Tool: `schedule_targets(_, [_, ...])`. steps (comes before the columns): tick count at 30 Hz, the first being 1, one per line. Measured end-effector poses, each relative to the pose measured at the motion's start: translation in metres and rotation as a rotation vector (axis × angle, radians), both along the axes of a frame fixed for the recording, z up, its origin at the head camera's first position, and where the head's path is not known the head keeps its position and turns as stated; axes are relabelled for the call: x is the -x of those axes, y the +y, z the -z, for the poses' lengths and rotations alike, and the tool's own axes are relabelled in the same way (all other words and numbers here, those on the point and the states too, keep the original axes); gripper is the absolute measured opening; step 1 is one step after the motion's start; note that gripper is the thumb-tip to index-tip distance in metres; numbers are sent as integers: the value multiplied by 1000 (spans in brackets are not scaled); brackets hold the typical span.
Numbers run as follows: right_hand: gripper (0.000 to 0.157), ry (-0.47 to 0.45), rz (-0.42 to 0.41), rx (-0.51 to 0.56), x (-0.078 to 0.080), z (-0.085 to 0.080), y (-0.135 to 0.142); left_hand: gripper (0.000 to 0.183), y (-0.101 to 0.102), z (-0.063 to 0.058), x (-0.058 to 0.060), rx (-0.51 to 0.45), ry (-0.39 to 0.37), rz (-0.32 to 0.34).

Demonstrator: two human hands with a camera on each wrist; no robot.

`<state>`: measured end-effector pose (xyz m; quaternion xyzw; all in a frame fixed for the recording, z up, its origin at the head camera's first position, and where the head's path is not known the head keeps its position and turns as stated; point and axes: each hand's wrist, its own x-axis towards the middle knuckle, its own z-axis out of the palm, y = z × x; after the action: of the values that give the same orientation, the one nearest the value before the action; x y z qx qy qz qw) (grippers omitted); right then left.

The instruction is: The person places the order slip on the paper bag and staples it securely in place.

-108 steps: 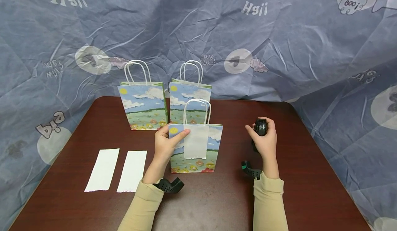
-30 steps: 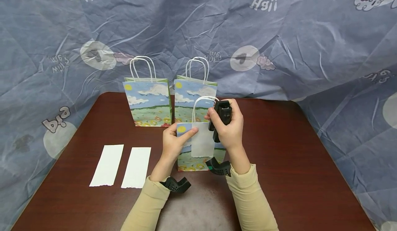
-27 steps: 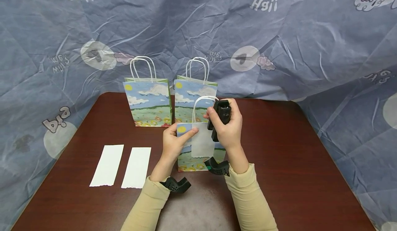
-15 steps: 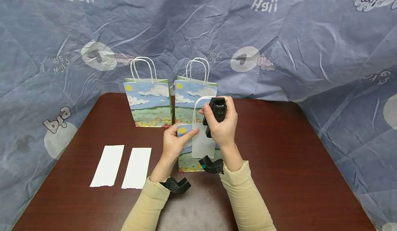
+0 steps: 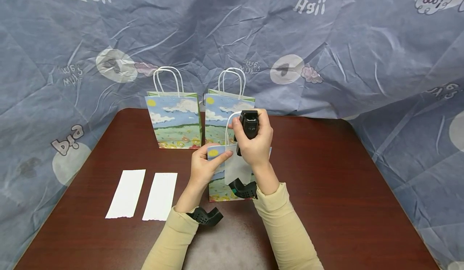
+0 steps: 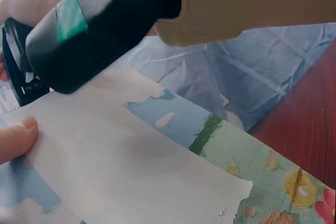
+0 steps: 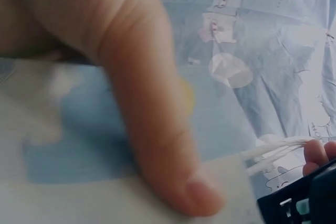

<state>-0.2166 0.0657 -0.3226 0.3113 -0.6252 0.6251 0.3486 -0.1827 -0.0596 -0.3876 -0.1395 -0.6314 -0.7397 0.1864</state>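
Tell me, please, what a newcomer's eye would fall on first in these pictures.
First, the front bag, near the middle of the table: the left hand pinches a white slip against it, and the right hand holds a black tool by the bag's top edge. Two matching bags stand behind, and two more slips lie on the left.

Creased blue-grey printed fabric backdrop [image 5: 326, 56] hangs behind a red-brown wood-grained table [image 5: 333, 205], whose near part reflects pale light.
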Motion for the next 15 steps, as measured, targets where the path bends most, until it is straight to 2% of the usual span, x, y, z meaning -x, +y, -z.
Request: schedule_targets(15, [21,-47,82,-69,3,11,-2,17,-1,0,1,23,-9,-9])
